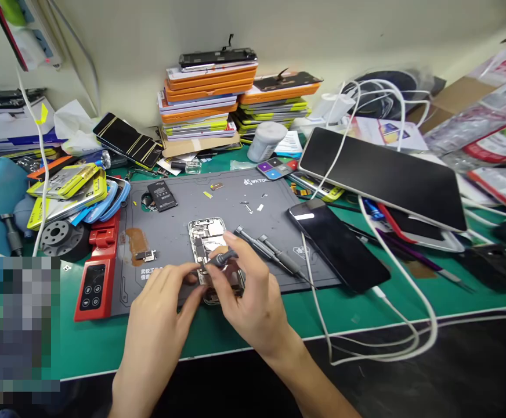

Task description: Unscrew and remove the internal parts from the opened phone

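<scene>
An opened phone body (212, 227) with its inner parts showing lies on the grey work mat (179, 180). My right hand (253, 284) grips a dark screwdriver (223, 258) over the middle of the phone, its tip hidden near my left fingertips. My left hand (161, 307) is at the phone's left edge, thumb and fingers pinched around something I cannot make out. A black battery (163, 195) and a small metal part (146, 255) lie to the left on the mat. More screwdrivers (274, 252) rest just right of the phone.
A dark phone (339, 244) with a white cable lies at the right. Behind it leans a large tablet (383, 177). Stacked orange boxes (212, 84) stand at the back. A red device (94, 284) borders the mat's left side, near yellow packages (68, 191).
</scene>
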Demonstrator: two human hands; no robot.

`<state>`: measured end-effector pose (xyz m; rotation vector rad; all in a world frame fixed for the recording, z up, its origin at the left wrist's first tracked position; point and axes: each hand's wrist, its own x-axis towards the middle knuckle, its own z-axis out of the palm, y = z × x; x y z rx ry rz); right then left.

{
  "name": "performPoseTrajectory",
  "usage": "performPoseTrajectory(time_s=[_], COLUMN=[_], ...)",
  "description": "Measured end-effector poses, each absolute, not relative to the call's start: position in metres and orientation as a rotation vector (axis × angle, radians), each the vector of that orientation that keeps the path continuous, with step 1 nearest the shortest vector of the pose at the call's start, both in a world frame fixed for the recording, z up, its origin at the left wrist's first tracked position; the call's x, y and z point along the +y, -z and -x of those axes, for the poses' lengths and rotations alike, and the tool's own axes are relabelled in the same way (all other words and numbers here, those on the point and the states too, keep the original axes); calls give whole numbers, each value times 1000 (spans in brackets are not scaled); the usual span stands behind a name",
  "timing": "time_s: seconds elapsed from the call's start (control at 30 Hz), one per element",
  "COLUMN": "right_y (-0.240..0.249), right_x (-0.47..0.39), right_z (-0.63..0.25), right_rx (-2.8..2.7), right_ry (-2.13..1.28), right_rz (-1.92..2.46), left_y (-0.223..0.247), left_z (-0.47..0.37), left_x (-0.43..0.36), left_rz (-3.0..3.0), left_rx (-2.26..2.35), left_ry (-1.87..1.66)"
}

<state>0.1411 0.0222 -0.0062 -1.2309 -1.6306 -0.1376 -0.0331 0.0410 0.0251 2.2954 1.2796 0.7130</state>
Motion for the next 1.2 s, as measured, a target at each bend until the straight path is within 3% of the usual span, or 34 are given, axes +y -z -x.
performPoseTrajectory(time_s=[0.23, 0.4, 1.0, 1.2], right_y=[5, 7, 10, 8], right_x=[18, 16, 15, 18], right_z=[-144, -148, -147, -148], right_rx=[-1434, -1398, -1470, -1519], right_ry=[-220, -168, -194, -24], right_rz=[1103, 1255, 1308, 1278], left_y=[-24, -22, -22, -23], left_z=[27, 30, 22, 22], left_x=[45, 40, 37, 35], left_rz=[-2298, -2184, -2399, -2379], left_rx=[1294, 1342, 1460, 1466], left_ry=[-785, -948, -787, -769])
